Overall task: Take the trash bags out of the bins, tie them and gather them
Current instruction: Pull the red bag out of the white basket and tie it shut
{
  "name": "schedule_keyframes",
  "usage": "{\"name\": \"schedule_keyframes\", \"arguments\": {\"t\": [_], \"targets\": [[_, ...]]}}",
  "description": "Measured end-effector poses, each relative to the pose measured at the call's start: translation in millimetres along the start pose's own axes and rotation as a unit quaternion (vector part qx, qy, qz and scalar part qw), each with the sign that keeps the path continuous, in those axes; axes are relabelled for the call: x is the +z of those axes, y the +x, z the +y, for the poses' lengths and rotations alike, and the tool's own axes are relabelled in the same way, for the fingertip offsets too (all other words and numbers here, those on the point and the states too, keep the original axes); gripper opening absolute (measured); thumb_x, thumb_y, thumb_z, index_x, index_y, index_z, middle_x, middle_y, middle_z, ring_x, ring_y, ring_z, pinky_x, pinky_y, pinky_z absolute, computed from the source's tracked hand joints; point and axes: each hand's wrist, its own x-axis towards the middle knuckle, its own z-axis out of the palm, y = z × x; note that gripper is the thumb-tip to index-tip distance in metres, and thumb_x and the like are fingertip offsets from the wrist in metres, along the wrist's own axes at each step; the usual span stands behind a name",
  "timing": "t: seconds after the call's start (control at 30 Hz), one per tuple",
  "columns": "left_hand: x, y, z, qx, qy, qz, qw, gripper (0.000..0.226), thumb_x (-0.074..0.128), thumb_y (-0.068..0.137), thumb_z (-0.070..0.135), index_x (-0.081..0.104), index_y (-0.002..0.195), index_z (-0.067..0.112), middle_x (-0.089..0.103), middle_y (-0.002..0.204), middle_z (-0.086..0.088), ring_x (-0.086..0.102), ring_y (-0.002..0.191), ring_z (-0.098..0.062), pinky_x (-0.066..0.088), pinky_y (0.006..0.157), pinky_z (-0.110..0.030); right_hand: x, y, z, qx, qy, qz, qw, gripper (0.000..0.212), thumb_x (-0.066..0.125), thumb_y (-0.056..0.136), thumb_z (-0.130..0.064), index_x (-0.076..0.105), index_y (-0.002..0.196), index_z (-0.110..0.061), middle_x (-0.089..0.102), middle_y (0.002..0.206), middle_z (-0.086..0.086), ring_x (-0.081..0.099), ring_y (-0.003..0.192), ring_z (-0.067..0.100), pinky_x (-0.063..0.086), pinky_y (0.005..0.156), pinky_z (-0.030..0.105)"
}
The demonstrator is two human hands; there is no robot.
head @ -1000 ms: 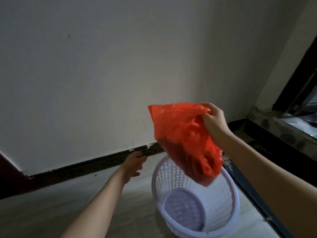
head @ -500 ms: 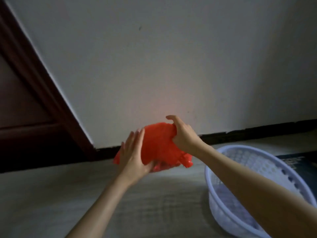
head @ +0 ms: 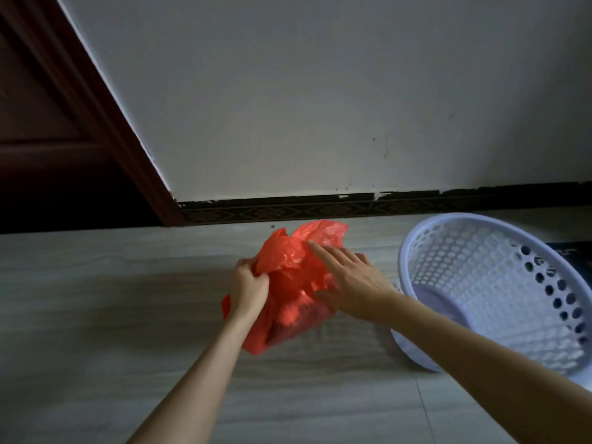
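A crumpled red trash bag point(head: 290, 283) sits on the pale floor, out of the bin and in front of the wall. My left hand point(head: 249, 286) grips the bag's left upper edge with curled fingers. My right hand point(head: 347, 278) lies against the bag's right side with fingers straight and spread, forefinger pointing toward the bag's top. The white perforated plastic bin point(head: 499, 283) stands to the right, tilted toward me, with no bag in it.
A white wall with a dark patterned skirting board point(head: 320, 208) runs behind the bag. A dark brown door frame point(head: 96, 107) stands at the left. A dark mat point(head: 570, 254) lies behind the bin. Pale tiled floor point(head: 128, 315) spreads to the left and toward me.
The bag came out of the bin and down to the floor left of it. My left hand took hold of its edge; my right hand let go and now lies flat on it.
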Motion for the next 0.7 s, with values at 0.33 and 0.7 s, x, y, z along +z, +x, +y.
{"name": "schedule_keyframes", "arguments": {"t": [0.33,0.7], "targets": [[19,3,-4,0.131,0.023,-0.215,0.968,0.059,0.065,0.079,-0.004,0.042,0.132,0.007,0.044,0.113,-0.003,0.044,0.109,-0.011,0.036,0.093,-0.013,15,8,18,0.099,0.162,0.022,0.982,0.070,0.055,0.088,-0.022,0.014,0.146,-0.020,0.051,0.132,0.014,0.044,0.124,0.031,0.038,0.104,0.044],[-13,37,0,-0.093,-0.414,-0.140,0.894,0.022,0.039,0.090,0.005,0.059,0.097,0.013,0.074,0.073,0.000,0.068,0.068,-0.012,0.055,0.058,-0.020,8,26,16,0.167,0.301,0.145,0.928,0.085,0.052,0.089,-0.034,-0.006,0.146,-0.010,-0.001,0.157,0.013,0.004,0.145,0.023,0.010,0.116,0.036]]}}
